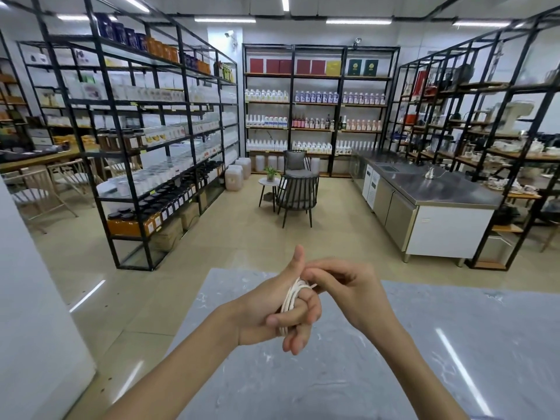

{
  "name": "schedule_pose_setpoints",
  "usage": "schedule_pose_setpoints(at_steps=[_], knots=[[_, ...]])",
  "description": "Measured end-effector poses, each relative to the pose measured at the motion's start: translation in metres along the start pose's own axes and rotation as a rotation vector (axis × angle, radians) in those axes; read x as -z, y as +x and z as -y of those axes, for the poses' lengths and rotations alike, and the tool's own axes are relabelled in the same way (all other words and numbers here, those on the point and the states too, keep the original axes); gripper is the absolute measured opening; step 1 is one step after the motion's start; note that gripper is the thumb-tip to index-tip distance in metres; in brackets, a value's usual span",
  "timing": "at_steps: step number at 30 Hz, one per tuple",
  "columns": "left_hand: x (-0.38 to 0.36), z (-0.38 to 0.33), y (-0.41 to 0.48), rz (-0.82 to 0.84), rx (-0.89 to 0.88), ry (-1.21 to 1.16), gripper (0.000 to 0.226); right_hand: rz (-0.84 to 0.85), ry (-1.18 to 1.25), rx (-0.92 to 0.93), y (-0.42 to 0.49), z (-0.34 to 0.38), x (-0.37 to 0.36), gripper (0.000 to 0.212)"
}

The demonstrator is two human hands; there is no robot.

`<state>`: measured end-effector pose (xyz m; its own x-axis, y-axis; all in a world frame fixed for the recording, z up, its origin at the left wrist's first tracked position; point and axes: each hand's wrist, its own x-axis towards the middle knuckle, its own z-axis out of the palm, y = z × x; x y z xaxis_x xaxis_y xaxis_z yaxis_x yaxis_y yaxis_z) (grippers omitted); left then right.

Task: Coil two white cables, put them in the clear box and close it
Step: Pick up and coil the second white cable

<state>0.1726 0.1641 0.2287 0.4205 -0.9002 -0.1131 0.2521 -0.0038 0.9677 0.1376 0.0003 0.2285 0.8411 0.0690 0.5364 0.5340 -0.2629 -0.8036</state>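
Observation:
A white cable (290,298) is wound in several loops around the fingers of my left hand (272,310), which is held above the grey marble table (424,359) with its thumb pointing up. My right hand (348,289) is against the left one from the right, its fingertips pinching the cable's loose end at the top of the coil. Part of the coil is hidden behind my left fingers. No second cable and no clear box are in view.
The table's far edge (242,269) lies just beyond my hands, with tiled floor past it. Black metal shelving (145,147) full of bottles and jars stands left, back and right. A steel counter (430,189) is at right; a dark chair (298,192) stands mid-floor.

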Motion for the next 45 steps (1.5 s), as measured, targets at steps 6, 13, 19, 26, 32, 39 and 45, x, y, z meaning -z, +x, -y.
schedule_pose_setpoints(at_steps=[6,13,19,26,32,39,45], knots=[[0.001,-0.003,0.002,0.049,0.031,0.008,0.091,0.032,0.092,-0.145,-0.003,0.003,0.0,0.018],[0.004,0.005,0.0,0.116,0.081,-0.054,0.084,0.233,0.353,-0.327,-0.017,0.0,0.012,0.023],[0.001,0.001,-0.002,0.027,0.085,0.066,0.082,0.227,0.384,-0.301,-0.024,0.0,0.013,0.027],[-0.005,0.005,0.001,-0.161,0.071,0.098,0.075,0.142,0.174,-0.28,-0.032,-0.003,0.014,0.022],[-0.013,0.012,0.007,-0.322,-0.043,0.111,0.068,0.012,-0.092,-0.177,-0.036,-0.004,0.014,0.024],[-0.008,0.023,0.003,-0.362,-0.209,0.174,0.041,-0.022,-0.3,-0.135,-0.04,-0.006,0.033,0.022],[-0.028,0.037,0.017,-0.383,-0.232,0.406,0.02,0.074,-0.274,-0.166,-0.047,-0.013,0.061,0.026]])
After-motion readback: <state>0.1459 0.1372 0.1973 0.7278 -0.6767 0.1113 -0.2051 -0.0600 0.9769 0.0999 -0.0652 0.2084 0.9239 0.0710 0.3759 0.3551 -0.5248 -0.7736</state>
